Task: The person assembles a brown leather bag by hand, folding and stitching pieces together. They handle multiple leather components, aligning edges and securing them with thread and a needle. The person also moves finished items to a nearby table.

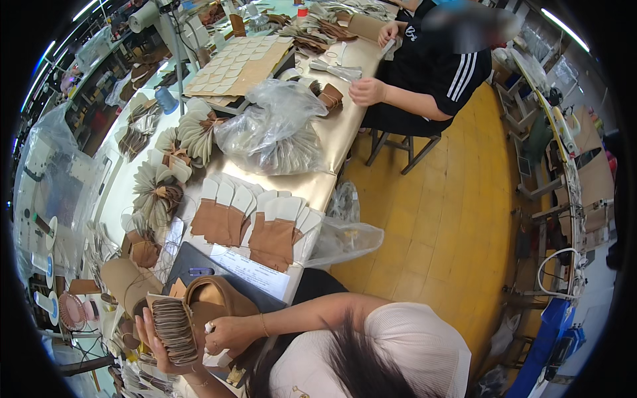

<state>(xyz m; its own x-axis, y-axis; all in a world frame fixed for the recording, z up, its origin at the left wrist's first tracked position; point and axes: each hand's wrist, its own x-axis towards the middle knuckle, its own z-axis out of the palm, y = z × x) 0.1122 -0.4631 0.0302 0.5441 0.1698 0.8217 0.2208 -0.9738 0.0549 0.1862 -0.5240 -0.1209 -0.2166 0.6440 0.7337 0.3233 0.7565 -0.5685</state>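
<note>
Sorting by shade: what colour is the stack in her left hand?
Tan-brown stack, left hand, head view.

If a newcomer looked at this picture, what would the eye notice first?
First, the thick stack of tan cut pieces at the lower left, held in the left hand while the right hand touches its side. Next, the fanned brown-and-white pieces on the long table, with a crumpled clear plastic bag behind them. At the table's far end, another person's hands work.

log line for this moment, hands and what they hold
left hand: holds stack of tan cut pieces | right hand: touching stack's side | nearby: fanned brown-and-white pieces on table
</note>
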